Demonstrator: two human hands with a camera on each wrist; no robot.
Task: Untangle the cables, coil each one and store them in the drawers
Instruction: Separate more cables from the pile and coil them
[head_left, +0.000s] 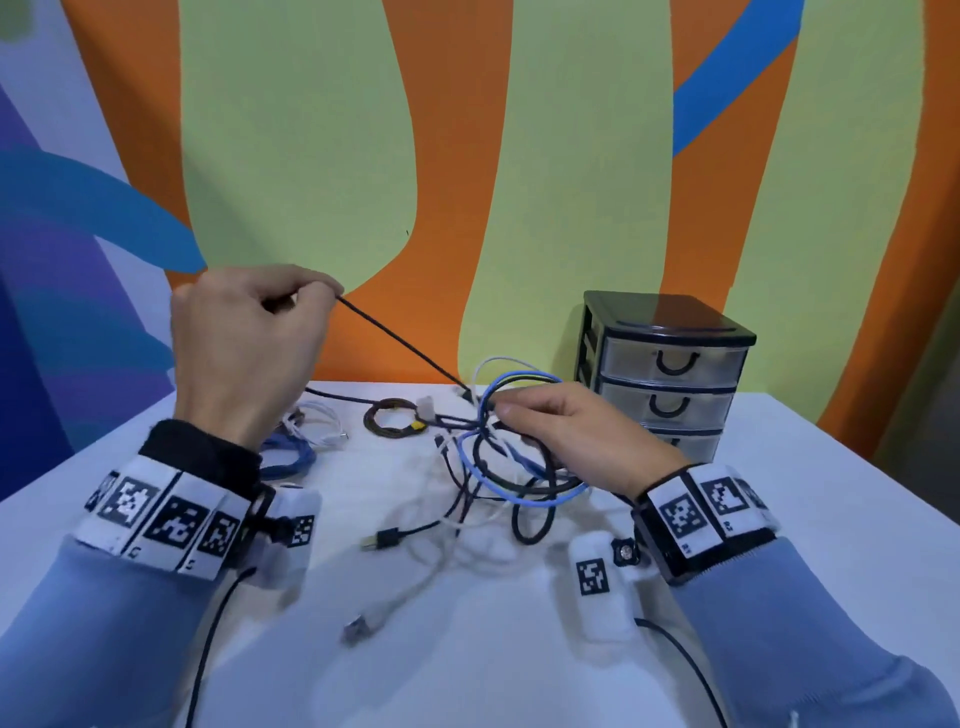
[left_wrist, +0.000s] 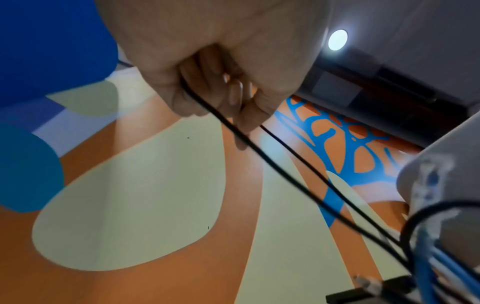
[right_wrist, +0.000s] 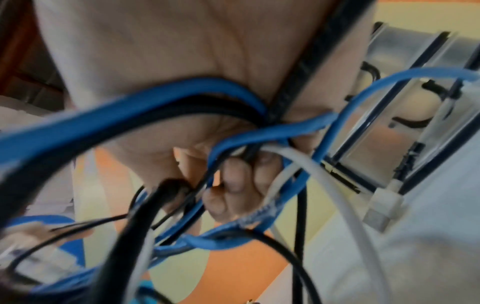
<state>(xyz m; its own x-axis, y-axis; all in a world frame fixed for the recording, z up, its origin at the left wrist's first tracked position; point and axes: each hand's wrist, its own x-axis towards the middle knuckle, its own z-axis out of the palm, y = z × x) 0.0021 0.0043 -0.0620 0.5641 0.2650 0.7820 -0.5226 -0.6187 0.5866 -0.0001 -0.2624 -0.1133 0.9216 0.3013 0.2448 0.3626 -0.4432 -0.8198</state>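
A tangle of blue, black and white cables lies mid-table. My left hand is raised at the left and pinches a thin black cable, which runs taut down to the tangle. In the left wrist view that black cable passes through my curled fingers. My right hand rests over the tangle, its fingers curled round blue and black strands. The three-drawer unit stands at the back right with its drawers closed.
A coiled dark cable with a yellow tie, a white cable and a blue cable lie at the back left. A black USB plug and a white plug trail forward on the white table.
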